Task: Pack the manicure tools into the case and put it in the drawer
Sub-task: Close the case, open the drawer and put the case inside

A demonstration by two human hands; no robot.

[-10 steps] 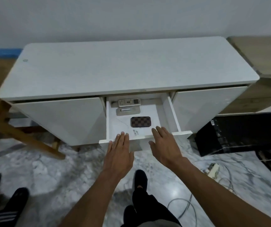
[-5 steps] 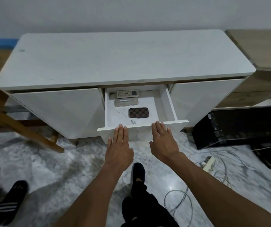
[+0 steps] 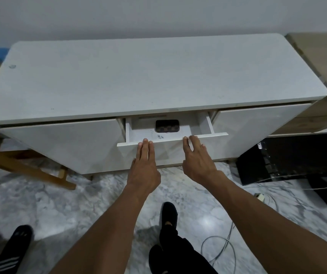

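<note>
Your left hand and right hand, flat, open and holding nothing, have pushed the drawer nearly shut, the checkered case inside, so closing remains

1. One white cabinet.
2. One drawer, partly open.
3. One checkered case inside it.
4. Two hands: left hand and right hand, both flat, fingers spread.
5. One black box on the floor.
6. Two cabinet doors.
</note>
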